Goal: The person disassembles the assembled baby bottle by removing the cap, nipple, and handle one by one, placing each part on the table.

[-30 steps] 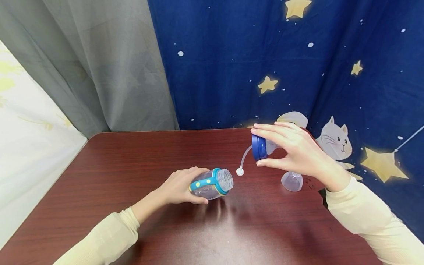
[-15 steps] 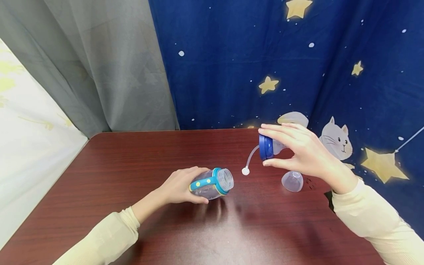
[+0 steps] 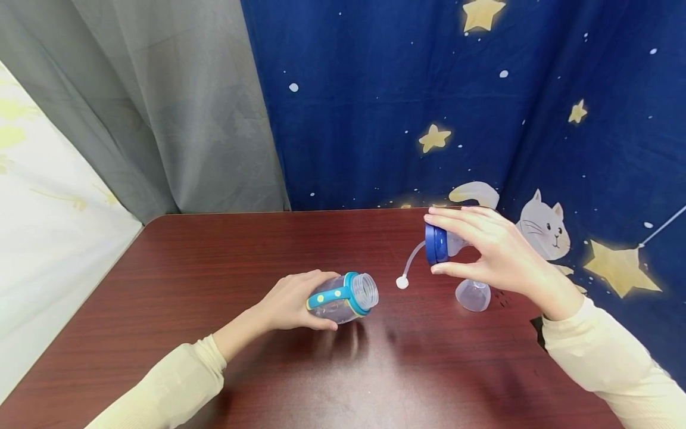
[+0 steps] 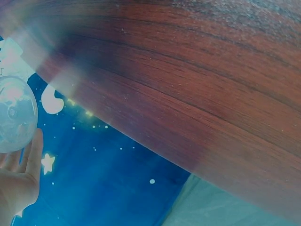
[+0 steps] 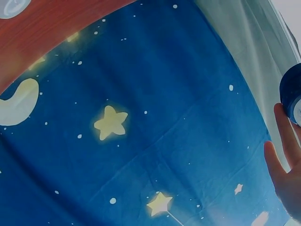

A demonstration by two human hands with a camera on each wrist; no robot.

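Note:
My left hand grips a clear baby bottle with a teal dotted handle and collar. The bottle is tilted on its side, its uncapped threaded mouth facing right; in the left wrist view the base of the bottle shows at the left edge. Above the table at the right, my right hand holds a blue bottle lid by its rim between fingers and thumb. A thin straw with a white weighted end hangs from the lid. The lid also shows at the right edge of the right wrist view.
On the dark red wooden table a clear dome cap stands below my right hand. A blue star-patterned curtain and a grey curtain hang behind the table's far edge.
My right hand has moved to the right and slightly down with the lid, so the straw's end is farther from the bottle mouth. My left hand and the bottle stay where they were.

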